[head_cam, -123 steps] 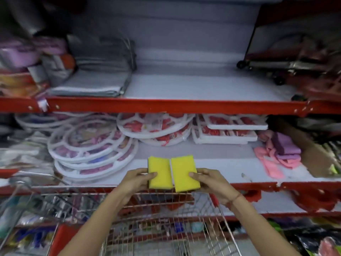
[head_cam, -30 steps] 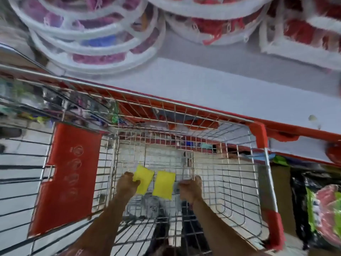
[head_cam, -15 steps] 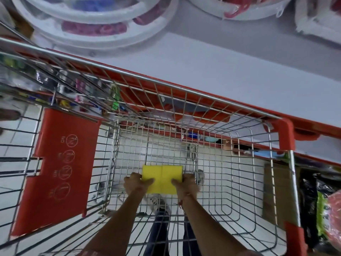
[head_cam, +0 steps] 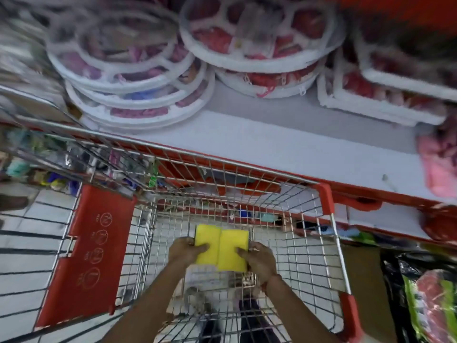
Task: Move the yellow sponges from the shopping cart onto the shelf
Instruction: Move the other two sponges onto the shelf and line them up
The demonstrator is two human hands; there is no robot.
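Note:
Two yellow sponges sit side by side inside the wire shopping cart. My left hand grips the left sponge and my right hand grips the right sponge. Their inner edges touch, so they look like one flat block held above the cart's floor. The white shelf with its red front edge runs just beyond the cart's far rim.
Stacked round white trays and rectangular white trays fill the back of the shelf. Pink cloth lies at the shelf's right. A red child-seat flap stands on the cart's left. Packaged goods sit low on the right.
The sponges went from the shelf level down into the cart, were held apart a second ago, and are now pressed together and lifted slightly. The view has tilted up toward the shelf.

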